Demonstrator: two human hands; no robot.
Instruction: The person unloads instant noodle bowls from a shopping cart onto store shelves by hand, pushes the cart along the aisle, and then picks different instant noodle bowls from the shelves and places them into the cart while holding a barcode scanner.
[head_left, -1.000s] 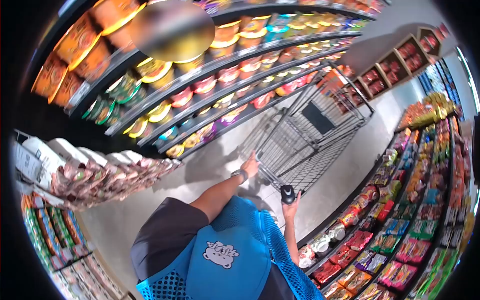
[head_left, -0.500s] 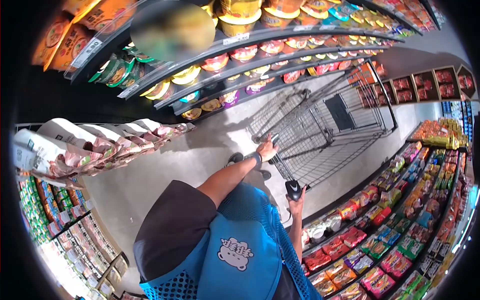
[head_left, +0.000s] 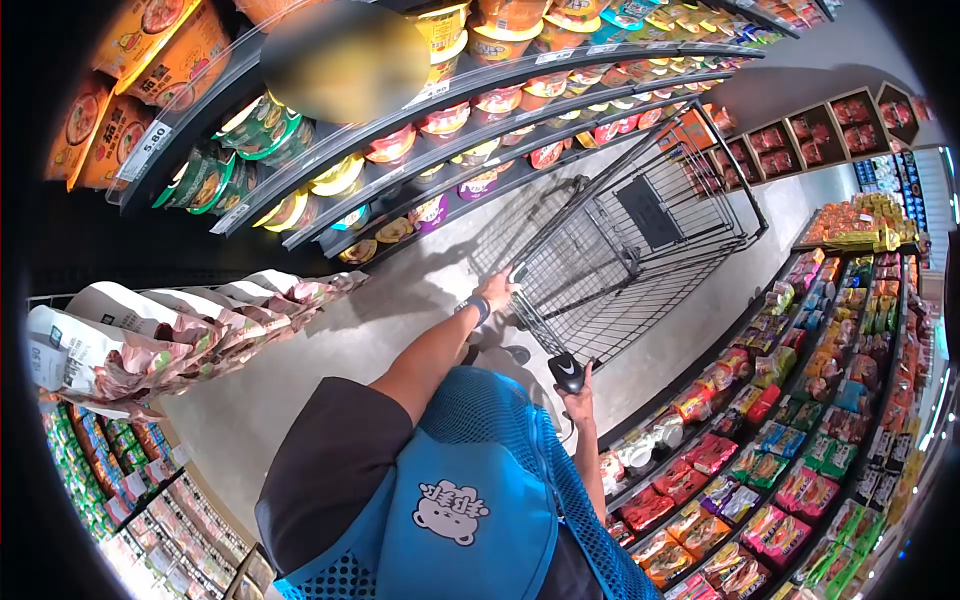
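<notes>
An empty wire shopping cart [head_left: 600,262] stands ahead of me, its near end toward my body. My left hand [head_left: 496,288], with a dark band at the wrist, is at the left corner of that near end, its fingers closed on the cart's edge. My right hand [head_left: 578,402] grips a black handheld scanner [head_left: 567,373] with a rounded head and a white curved mark. The scanner is just beside the cart's right near corner; I cannot tell whether they touch.
Shelves of instant noodle cups [head_left: 390,146] run along the left and top. Packaged noodles [head_left: 710,455] fill the right shelves. Hanging white-and-pink bags [head_left: 150,330] are at left. Wooden boxes of red packs [head_left: 805,140] stand beyond the cart, above grey floor [head_left: 250,400].
The cart and both hands appear shifted left and slightly up in view. My left fingers, spread near the cart before, now close at its corner. The scanner stays in my right hand.
</notes>
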